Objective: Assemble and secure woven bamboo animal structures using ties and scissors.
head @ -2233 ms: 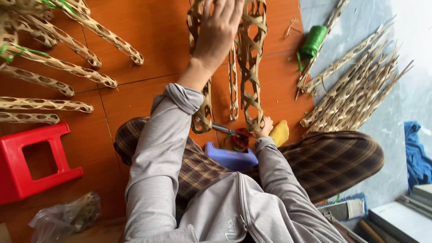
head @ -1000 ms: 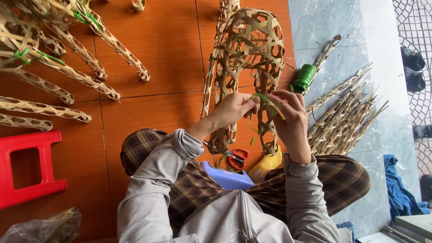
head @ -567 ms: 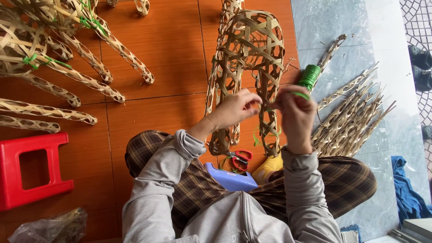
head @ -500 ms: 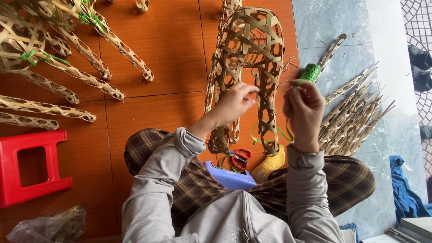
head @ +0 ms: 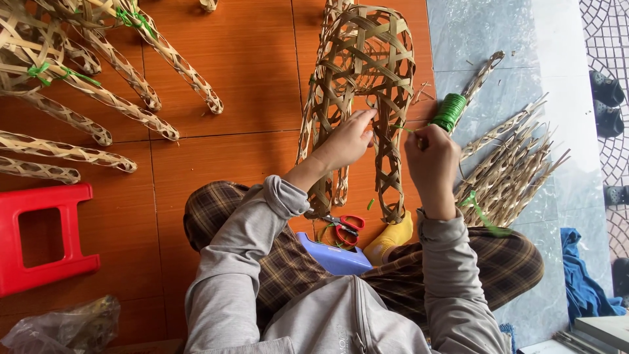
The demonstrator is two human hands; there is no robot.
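Note:
A woven bamboo frame (head: 370, 59) with several long legs stands on the orange tiled floor in front of me. My left hand (head: 347, 139) pinches one of its strips near the middle. My right hand (head: 432, 157) is closed on a thin green string (head: 481, 215) pulled taut from the frame; its loose end trails over my right sleeve. A green spool of string (head: 449, 111) lies just beyond my right hand. Red-handled scissors (head: 347, 228) rest between my knees under the frame.
More woven bamboo frames (head: 85, 78) lie at the upper left. A pile of loose woven bamboo legs (head: 517, 174) lies at the right on grey tiles. A red plastic stool (head: 39, 239) stands at the left, a plastic bag (head: 62, 324) below it. Blue cloth (head: 586, 275) at the right.
The view has shifted. My left hand came down from the top of the frame to its middle. My right hand rose from my lap and pulled the green string to the right.

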